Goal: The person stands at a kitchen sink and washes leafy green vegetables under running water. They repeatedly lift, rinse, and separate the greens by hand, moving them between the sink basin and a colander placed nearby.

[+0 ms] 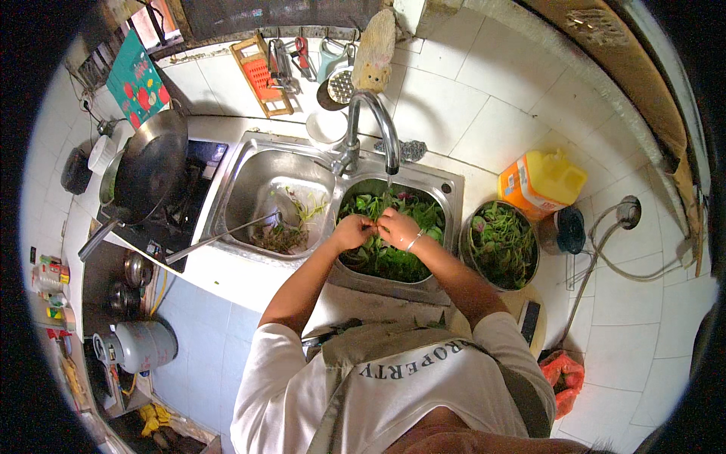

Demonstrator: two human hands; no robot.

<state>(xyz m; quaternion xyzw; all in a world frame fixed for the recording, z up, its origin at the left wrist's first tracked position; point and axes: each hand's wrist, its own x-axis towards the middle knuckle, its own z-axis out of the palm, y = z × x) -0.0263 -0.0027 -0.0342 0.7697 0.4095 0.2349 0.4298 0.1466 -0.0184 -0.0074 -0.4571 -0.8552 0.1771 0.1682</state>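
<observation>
My left hand (354,232) and my right hand (398,229) meet over the right sink basin (361,281), fingertips pinched close together. Between them they grip a small piece of the leafy greens (401,261); its exact shape is hidden by my fingers. Green leaves and stems, some purplish, fill this basin around and below my hands. Just beyond them, the curved chrome faucet (389,144) hangs over the basin, and a thin stream of water seems to fall from it. A bracelet circles my right wrist.
Plant scraps (283,236) and a long-handled metal tool (227,233) lie in the left basin (253,170). To the right stand a metal pot of greens (501,246) and a yellow jug (556,181). A wok (155,166) sits on the stove at left, above a gas cylinder (145,346).
</observation>
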